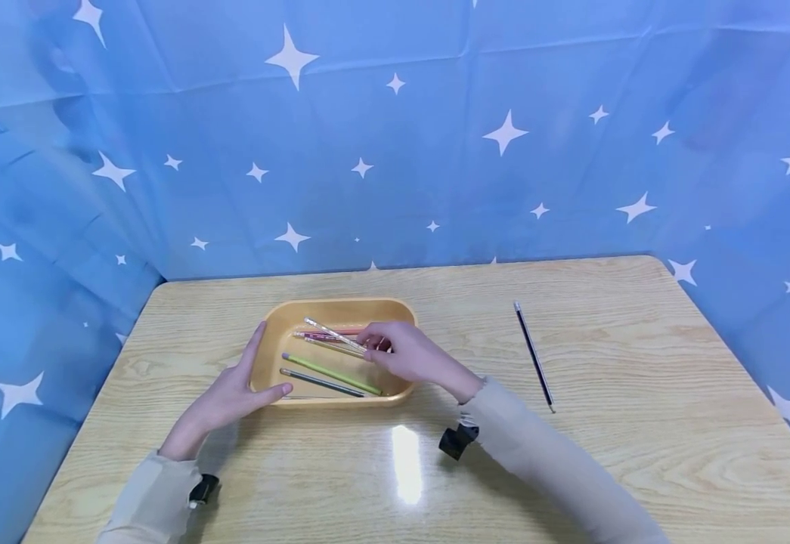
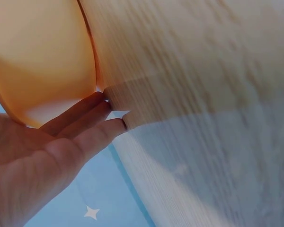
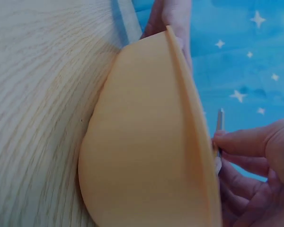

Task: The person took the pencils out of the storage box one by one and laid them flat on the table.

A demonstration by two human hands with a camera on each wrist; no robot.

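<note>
An orange-yellow tray [image 1: 340,301] holds several pencils, among them a lime-green pencil [image 1: 329,372], a dark pencil [image 1: 320,382] and a reddish pencil [image 1: 350,331]. Over the tray's right part, my right hand [image 1: 411,353] pinches a whitish patterned pencil [image 1: 329,330] between thumb and fingers. The right wrist view shows that pencil [image 3: 220,118] rising past the tray's rim, its lower part hidden. At the tray's left end rests my left hand [image 1: 231,393], fingers extended along the outer wall and thumb at the front rim. In the left wrist view its fingers [image 2: 92,135] look straight.
To the right of the tray a black pencil [image 1: 534,359] lies on the wooden table [image 1: 626,363]. Behind the table's back edge hangs a blue cloth [image 1: 422,189] with white stars.
</note>
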